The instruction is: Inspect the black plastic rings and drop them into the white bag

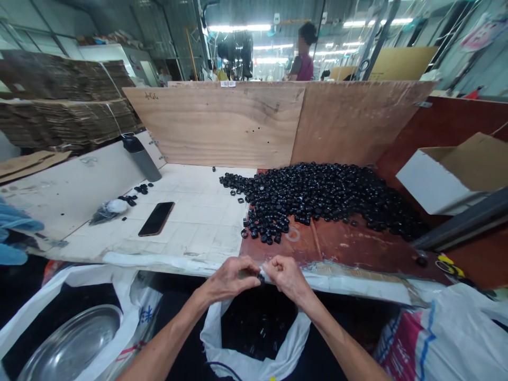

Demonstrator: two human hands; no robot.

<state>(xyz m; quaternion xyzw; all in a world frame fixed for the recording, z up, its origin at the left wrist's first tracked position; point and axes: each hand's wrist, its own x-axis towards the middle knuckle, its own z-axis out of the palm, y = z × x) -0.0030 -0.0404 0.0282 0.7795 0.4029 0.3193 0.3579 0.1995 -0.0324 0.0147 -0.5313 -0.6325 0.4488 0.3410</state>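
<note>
My left hand pinches a small black plastic part between thumb and fingertips, just off the table's front edge. Close beside it, my right hand is closed, its fingertips almost meeting that part; whatever they grip is too small to make out. Directly under both hands is an open white sack with many black parts inside. Beyond the hands, a large heap of small, round, shiny black parts spreads over the red-brown right side of the table.
A phone, a grey bottle and a small plastic bag lie to the left. A metal bowl sits in another sack. On the right are a cardboard box, yellow-handled scissors and a white sack. Wooden boards wall the back.
</note>
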